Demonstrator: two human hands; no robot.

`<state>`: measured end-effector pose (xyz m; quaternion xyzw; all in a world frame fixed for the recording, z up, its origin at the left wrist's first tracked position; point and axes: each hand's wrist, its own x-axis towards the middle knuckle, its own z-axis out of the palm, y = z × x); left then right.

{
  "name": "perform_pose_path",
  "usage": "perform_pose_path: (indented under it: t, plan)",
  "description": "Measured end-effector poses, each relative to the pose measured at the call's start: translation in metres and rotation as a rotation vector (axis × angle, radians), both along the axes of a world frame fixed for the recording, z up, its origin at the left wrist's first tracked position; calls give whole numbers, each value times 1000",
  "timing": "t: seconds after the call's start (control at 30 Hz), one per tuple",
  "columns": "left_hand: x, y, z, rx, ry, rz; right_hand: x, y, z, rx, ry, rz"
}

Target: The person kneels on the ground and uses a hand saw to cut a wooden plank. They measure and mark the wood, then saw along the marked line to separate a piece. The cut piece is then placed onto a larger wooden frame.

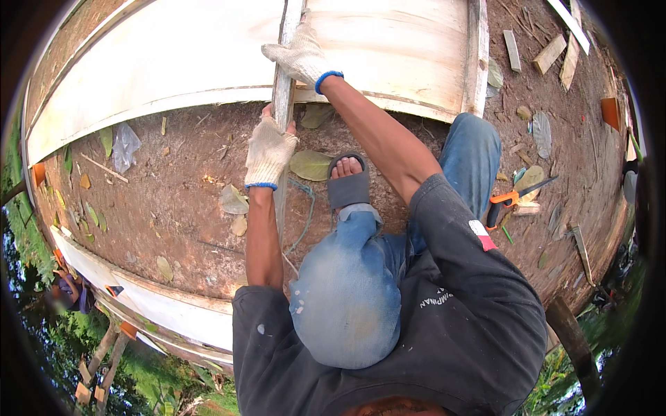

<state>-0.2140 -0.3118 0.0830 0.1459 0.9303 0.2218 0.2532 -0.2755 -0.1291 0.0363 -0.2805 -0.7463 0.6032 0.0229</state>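
My left hand (270, 154), in a cream knit glove with bare fingertips, is closed around the near end of a long wooden batten (284, 93). Farther up the same batten lies my right hand (300, 57), gloved alike, its thumb stretched out to the left across the wood and its other fingers pointing away from me. The batten runs away from me over a large pale plywood panel (395, 52), and its near end sticks out past the panel's edge. A wooden strip (476, 62) borders the panel on the right.
On the dirt ground at right lie an orange-handled handsaw (517, 197), a long thin blade-like piece (583, 255) and several wood offcuts (549, 54). A clear plastic bag (125, 148) and dry leaves lie at left. Pale boards (173, 305) edge the lower left, where another person (69, 291) shows.
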Motion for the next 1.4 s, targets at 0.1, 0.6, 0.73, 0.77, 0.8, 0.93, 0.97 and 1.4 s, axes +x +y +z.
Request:
perform_pose_path:
  t: [0.1,0.6,0.73,0.77,0.8,0.93,0.97,1.4]
  plan:
    - [-7,-10,3,-45,-22,-2,-5,7,27,-31,-74,277]
    - [-22,-32,-12,-7,-43,-41,-17,-21,8,-63,-79,77]
    - [-13,-27,-18,101,18,-8,-18,-21,-1,-35,-93,9]
    - [-11,-25,-17,199,58,-3,-17,-23,-4,-6,-70,-27]
    - [-11,-24,-21,248,15,-8,-15,-24,-6,25,-49,-61]
    - [-17,-37,-37,350,-88,20,-16,-24,2,-17,-63,-32]
    - [-21,-39,-33,349,-99,33,-16,-25,8,-59,-72,5]
    - [-23,-36,-31,332,-191,159,164,70,-44,-13,96,-190]
